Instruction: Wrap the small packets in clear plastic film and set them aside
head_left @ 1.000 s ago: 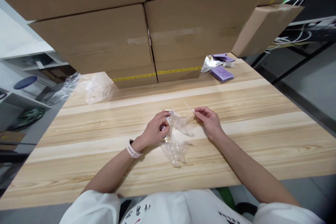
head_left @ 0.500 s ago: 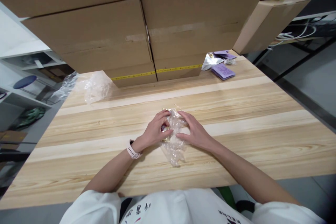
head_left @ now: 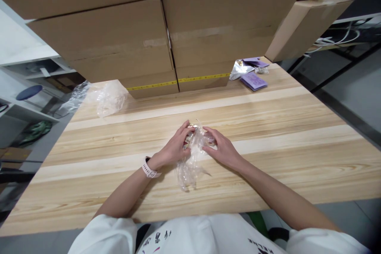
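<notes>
A crumpled clear plastic bag (head_left: 195,152) lies near the middle of the wooden table, its loose end trailing toward me. Shiny gold and reddish bits (head_left: 193,126) show at its far end and beneath my fingers; what they belong to is mostly hidden. My left hand (head_left: 174,146), with a pale watch strap on the wrist, curls round the bag's left side, thumb and fingers closed on it. From the right, my right hand (head_left: 224,150) grips the bag's other side with bent fingers and thumb. A thin strand sticks up beyond the fingertips.
Stacked cardboard boxes (head_left: 119,43) wall off the table's far side, with a yellow measuring tape (head_left: 205,77) along their base. At the back right lie purple booklets (head_left: 254,81) and a silver pouch (head_left: 237,70). More clear plastic (head_left: 110,99) lies at the back left.
The bag's loose end has swung to the left and spread out. My left hand has turned slightly, its fingers reaching further forward; the right hand has barely shifted.
</notes>
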`<state>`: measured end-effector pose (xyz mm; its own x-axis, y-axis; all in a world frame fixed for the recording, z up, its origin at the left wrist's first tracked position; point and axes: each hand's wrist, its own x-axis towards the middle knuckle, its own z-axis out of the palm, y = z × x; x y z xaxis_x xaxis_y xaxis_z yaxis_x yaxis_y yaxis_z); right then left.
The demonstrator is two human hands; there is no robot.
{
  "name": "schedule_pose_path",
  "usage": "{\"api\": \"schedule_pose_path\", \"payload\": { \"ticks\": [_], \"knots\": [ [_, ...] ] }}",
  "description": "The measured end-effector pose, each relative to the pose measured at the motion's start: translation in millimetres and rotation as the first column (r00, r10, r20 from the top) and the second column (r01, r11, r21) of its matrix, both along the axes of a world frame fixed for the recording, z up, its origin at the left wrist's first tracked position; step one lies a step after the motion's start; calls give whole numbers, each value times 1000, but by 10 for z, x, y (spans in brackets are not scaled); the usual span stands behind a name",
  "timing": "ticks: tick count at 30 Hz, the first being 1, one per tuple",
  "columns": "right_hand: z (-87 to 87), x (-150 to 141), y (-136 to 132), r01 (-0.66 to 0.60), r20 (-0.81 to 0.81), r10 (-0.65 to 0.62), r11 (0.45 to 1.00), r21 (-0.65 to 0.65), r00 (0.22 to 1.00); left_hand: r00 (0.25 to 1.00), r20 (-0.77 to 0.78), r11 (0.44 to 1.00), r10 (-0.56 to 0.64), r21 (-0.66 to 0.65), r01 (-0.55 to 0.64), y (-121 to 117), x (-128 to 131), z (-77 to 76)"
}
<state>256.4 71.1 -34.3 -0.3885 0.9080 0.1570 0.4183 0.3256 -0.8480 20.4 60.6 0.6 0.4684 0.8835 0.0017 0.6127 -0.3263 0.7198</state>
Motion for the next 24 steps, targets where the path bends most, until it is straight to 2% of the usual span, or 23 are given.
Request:
{"api": "schedule_pose_path", "payload": {
  "ticks": [4,7,9,11,16,21,24],
  "knots": [
    [13,41,44,-22,0,22,999,24,1000,996,-83,999,-14,30,16,17,-38,13],
    [28,162,140,-22,-19,23,999,46,1000,987,-162,994,-5,107,23,35,-86,32],
    [36,286,234,53,-46,-48,993,108,998,981,-192,988,-9,152,39,43,-113,58],
    [49,423,331,173,-70,-162,964,202,984,976,-214,983,-39,166,76,44,-123,99],
    [112,683,494,430,-77,-440,800,418,894,965,-221,979,-144,110,171,16,-52,196],
    [183,832,546,547,-52,-621,645,534,782,970,-200,983,-138,94,159,-1,6,218],
    [228,814,483,611,-99,-705,526,592,703,973,-187,983,-139,92,158,-8,-6,221]
  ]
}}
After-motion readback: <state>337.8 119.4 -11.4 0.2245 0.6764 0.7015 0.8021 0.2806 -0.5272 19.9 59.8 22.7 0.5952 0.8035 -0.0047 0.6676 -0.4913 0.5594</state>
